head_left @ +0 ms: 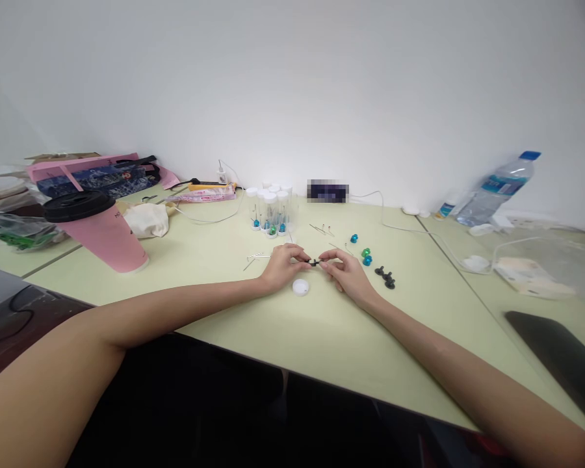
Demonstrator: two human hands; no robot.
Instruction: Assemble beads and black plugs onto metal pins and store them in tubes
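My left hand (pixel 283 265) and my right hand (pixel 344 270) meet over the pale green table (pixel 253 325), fingertips pinched together on a small black part (pixel 314 262) held between them. A white round cap (pixel 301 286) lies just below the hands. To the right lie several small black parts (pixel 386 277) and blue and green beads (pixel 364 253). Thin metal pins (pixel 256 258) lie left of my left hand, and more pins (pixel 320 229) lie behind the hands.
Clear vials with white caps (pixel 272 211) stand behind the hands. A pink cup with a black lid (pixel 102 231) is at the left, a water bottle (pixel 497 188) at the far right, a plastic bag (pixel 531 270) and a dark pad (pixel 560 354) near the right edge.
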